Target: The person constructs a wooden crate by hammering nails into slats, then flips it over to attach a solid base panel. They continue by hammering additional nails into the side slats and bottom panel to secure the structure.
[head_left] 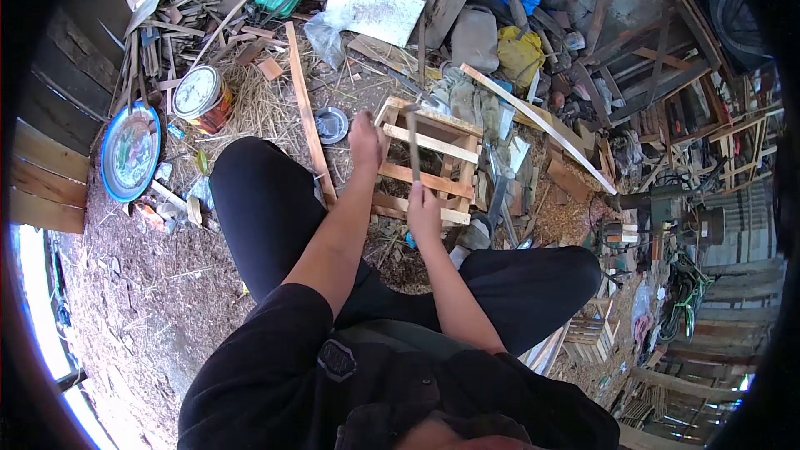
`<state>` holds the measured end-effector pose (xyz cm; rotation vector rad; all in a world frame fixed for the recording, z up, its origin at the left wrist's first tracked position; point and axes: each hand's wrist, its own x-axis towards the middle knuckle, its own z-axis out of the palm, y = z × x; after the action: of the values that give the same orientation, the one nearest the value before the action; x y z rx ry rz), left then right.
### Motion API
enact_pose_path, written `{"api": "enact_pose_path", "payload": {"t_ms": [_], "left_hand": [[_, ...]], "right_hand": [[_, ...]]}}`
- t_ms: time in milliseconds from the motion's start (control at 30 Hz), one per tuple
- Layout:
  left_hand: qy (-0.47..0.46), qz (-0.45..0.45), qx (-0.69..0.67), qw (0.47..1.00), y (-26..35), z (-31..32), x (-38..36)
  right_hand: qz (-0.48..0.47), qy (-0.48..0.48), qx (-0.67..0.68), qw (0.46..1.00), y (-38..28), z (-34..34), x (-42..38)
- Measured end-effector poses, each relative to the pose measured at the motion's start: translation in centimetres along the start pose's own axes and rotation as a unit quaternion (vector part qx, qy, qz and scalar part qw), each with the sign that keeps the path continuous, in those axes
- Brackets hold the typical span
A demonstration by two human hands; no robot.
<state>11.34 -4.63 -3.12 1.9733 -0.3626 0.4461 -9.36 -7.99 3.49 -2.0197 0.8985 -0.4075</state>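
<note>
- Blue round tray (129,152), left edge of the frame: a glossy disc with a printed face is seen lying flat on ground strewn with sawdust and straw.
- Tin can (202,97), upper left: a short metal cylinder with a pale lid and red-orange wall is seen among straw and thin offcuts.
- Long wooden strip (308,112), left of centre: a narrow, pale, rough-sawn batten lies slanted just beside the person's knee.
- Left hand (365,140), centre: it is closed around the crate's near upper corner.
- Slatted wooden crate (429,162), centre of the frame, on the ground between the knees: four posts and several cross slats are already joined; gaps between slats remain, so the frame is judged partly built.
- Right hand (423,210), centre, below the crate: fingers are wrapped around a slim hammer (412,142) held upright over the slats.
- Scrap timber pile (667,75), upper right: grey weathered boards and frames are stacked loosely.
</note>
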Motion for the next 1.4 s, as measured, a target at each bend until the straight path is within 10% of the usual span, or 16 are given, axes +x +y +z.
{"api": "enact_pose_path", "payload": {"t_ms": [200,367,633,733,967,1133,1400], "left_hand": [[-0.102,-0.246,0.075,0.961,-0.9,0.9,-0.2],[-0.155,-0.261,0.059,0.951,-0.5,0.1,0.2],[-0.161,-0.274,0.095,0.943,-0.1,-0.1,0.2],[-0.14,-0.255,0.061,0.955,0.5,-0.5,0.2],[-0.117,-0.263,0.049,0.956,-0.1,-0.1,0.6],[-0.143,-0.277,0.055,0.949,-0.5,0.1,0.1],[-0.148,-0.286,0.061,0.945,-0.5,0.1,0.6]], "right_hand": [[0.076,-0.036,0.049,0.995,-1.1,-1.3,0.9],[-0.061,0.058,0.12,0.989,-4.0,-2.0,-0.2],[0.1,-0.055,0.006,0.993,-1.8,-1.7,0.1],[-0.041,0.027,0.095,0.994,-3.1,-2.3,-0.3],[0.086,-0.045,-0.075,0.992,0.2,-0.7,0.5],[-0.008,0.025,0.124,0.992,-2.3,-2.0,-0.1],[0.016,-0.039,-0.057,0.997,-1.1,-1.3,-0.2]]}}
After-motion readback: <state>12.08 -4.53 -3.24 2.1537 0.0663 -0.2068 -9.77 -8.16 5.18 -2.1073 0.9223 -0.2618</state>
